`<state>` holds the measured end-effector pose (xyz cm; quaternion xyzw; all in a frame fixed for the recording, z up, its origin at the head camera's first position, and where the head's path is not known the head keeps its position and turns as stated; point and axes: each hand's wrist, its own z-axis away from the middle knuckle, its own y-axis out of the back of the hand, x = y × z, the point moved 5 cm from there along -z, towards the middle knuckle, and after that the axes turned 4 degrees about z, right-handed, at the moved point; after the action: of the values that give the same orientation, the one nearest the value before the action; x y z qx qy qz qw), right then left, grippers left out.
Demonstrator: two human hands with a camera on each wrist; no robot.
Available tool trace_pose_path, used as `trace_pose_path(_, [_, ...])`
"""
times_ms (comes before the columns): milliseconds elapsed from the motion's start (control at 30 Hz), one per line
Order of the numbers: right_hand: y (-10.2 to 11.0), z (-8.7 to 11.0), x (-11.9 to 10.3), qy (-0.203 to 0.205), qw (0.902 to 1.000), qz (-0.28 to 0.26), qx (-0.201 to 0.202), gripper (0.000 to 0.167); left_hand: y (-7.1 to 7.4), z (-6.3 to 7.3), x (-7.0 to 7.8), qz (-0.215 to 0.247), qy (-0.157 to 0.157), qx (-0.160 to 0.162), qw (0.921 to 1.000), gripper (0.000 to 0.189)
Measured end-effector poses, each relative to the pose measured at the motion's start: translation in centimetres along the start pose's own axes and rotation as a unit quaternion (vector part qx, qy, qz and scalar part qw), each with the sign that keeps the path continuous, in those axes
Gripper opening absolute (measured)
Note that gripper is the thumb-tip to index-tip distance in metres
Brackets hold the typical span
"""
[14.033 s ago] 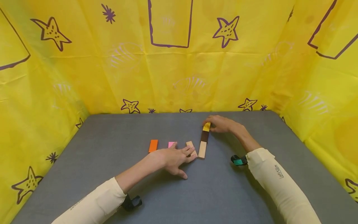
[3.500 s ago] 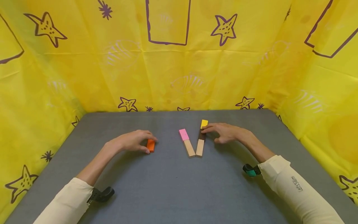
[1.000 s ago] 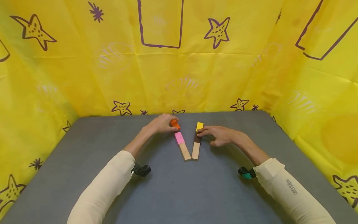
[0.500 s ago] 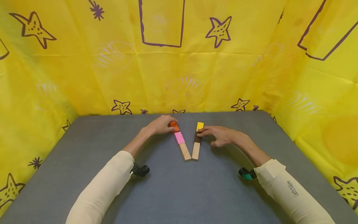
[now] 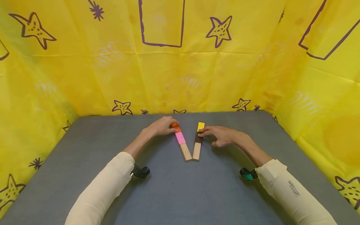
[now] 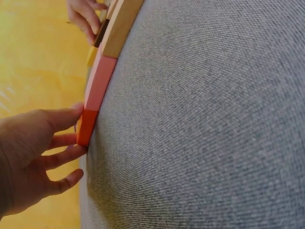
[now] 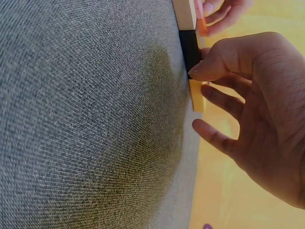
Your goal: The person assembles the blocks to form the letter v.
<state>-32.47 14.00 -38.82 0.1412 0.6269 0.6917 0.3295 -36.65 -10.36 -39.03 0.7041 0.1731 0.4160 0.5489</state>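
Observation:
My left hand (image 5: 163, 126) pinches an orange block (image 6: 87, 126) between thumb and fingers. That block sits end to end with a pink block (image 5: 180, 137), and a plain wooden block (image 5: 186, 152) follows. This row leans to the left. A second row has a plain wooden block (image 5: 197, 152), a dark brown block (image 7: 190, 47) and a yellow block (image 5: 201, 126). My right hand (image 5: 223, 136) rests its fingertips near where brown and yellow meet. In the head view its thumb stands off the row. The rows meet at their near ends in a V.
Both rows lie flat on a grey cloth-covered table (image 5: 174, 193). A yellow curtain (image 5: 157, 72) with sea-creature drawings hangs behind it and along both sides. Dark straps with devices (image 5: 140, 172) sit on both wrists.
Over the longer span, pink and then orange blocks joined the left row. In the last second the orange block came down, from tilted to flat against the pink one. The right hand stays put.

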Motion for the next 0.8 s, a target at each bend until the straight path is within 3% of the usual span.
trace_pose_path(267, [0.03,0.12,0.03,-0.007,0.9999,-0.004,-0.005,0.067,-0.01,0.08,0.41,0.003,-0.034,-0.02,0.9992,0.033])
trace_pose_path(800, [-0.19,0.02,0.48,-0.014,0.9999,-0.008,-0.006,0.068,-0.04,0.29,0.47,0.011,-0.044,-0.016,0.9988,0.032])
